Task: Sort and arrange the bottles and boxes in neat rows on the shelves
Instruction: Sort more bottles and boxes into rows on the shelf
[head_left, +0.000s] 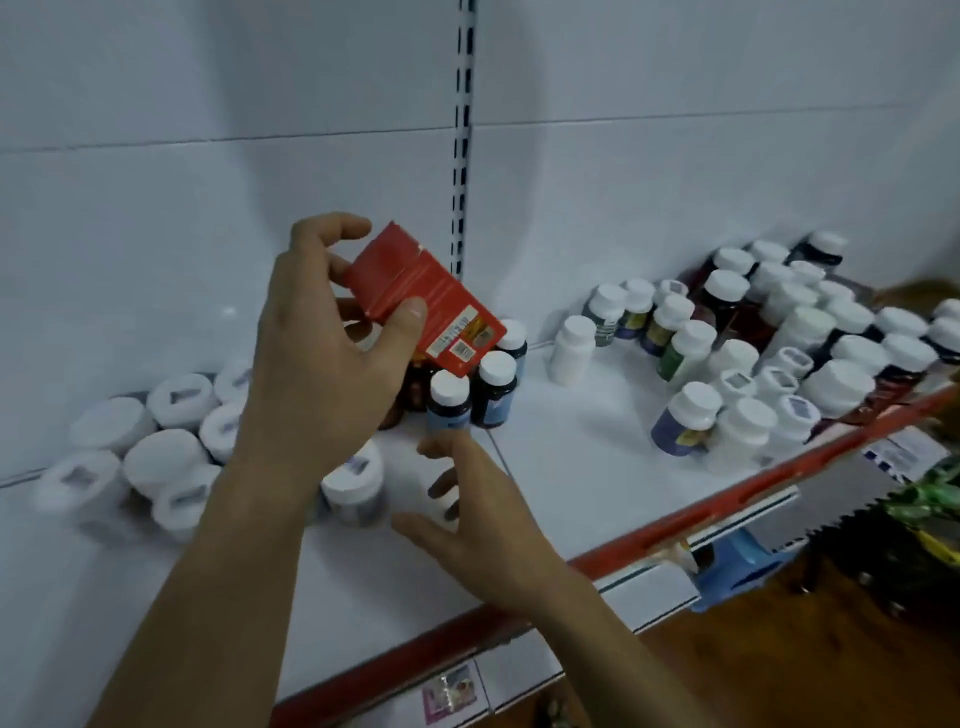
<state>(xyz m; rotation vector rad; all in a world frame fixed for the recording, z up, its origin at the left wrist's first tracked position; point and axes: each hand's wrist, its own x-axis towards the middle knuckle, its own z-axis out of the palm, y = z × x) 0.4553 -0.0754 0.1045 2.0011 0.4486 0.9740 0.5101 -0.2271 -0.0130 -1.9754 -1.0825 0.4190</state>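
My left hand (322, 364) grips a red box (423, 299) tilted in the air above a small cluster of dark bottles with white caps (493, 384) near the middle of the white shelf (571, 467). Lower down, my right hand (478, 509) hovers just above the shelf, fingers loosely curled round a white bottle (415, 480) that they partly hide. A group of wide white-lidded jars (161, 462) stands at the left. Several white-capped bottles of mixed sizes (769, 358) crowd the shelf's right side.
The shelf has a red front edge (727, 488) with price tags beneath. A slotted metal upright (462, 156) runs up the white back wall. Below right are a blue plastic object (737, 566), a plant (930, 499) and a wooden floor.
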